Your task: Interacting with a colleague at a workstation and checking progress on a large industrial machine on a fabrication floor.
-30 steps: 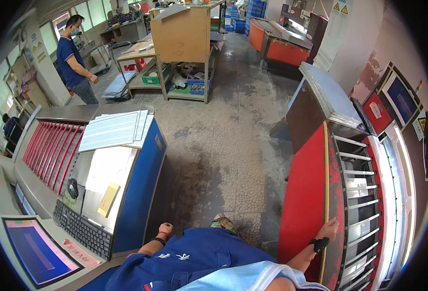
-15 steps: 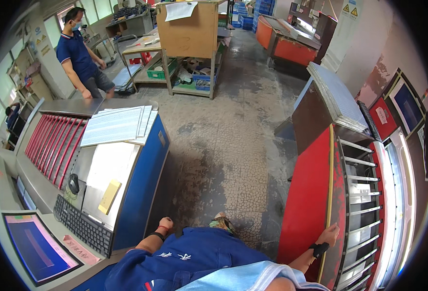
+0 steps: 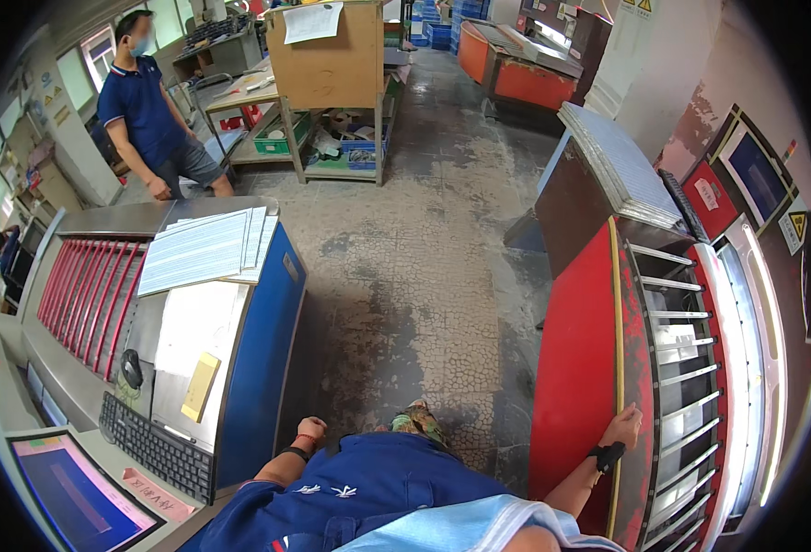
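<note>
My left hand [image 3: 311, 428] hangs in the air beside the blue side panel of a machine [image 3: 278, 317]. Its fingers are curled in and nothing shows in them. Farther out on the other side, my right hand [image 3: 622, 427] rests on the yellow-edged rim of a red machine [image 3: 575, 359]. Its fingers lie over the edge, close to a row of metal rollers [image 3: 686, 373], and it holds nothing that I can see. A dark band wraps each wrist.
On the left machine are striped sheets [image 3: 205, 250], a yellow block [image 3: 201, 386], a mouse [image 3: 131, 368], a keyboard [image 3: 159, 443] and a screen [image 3: 83, 497]. A stack of panels [image 3: 621, 170] stands right. A person [image 3: 152, 120] is at far left, near a wheeled shelf [image 3: 336, 170].
My view has shifted slightly, and the person at far left has turned and stepped forward. My right hand stays on the red machine's rim; my left hand still hangs at my side.
</note>
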